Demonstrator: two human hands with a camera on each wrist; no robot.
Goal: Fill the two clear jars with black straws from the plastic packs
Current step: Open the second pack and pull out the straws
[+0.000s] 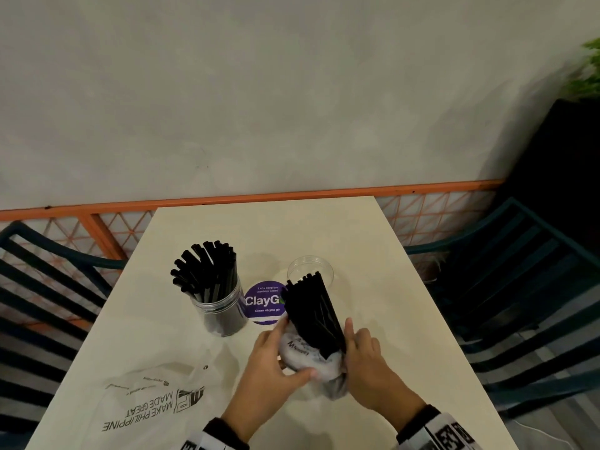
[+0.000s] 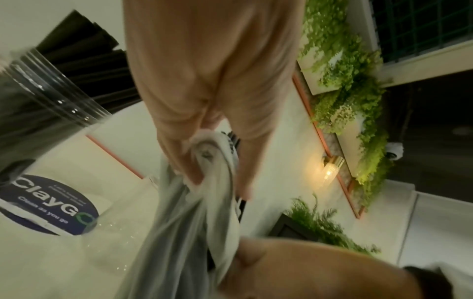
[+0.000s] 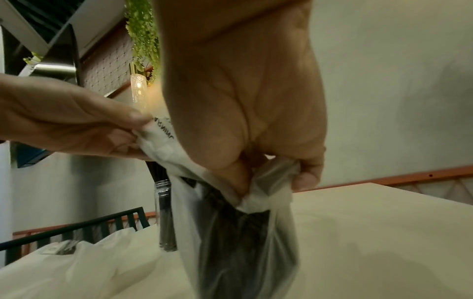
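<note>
Where hands (image 1: 319, 362) bunch plastic pack (image 1: 311, 358), straw bottoms hidden.

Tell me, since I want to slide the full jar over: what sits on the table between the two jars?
In the head view, a round purple ClayGo sticker lies flat between the full jar and the empty jar.

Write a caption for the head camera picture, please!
Both hands, left and right, peel a pack off straws before an empty jar.
</note>
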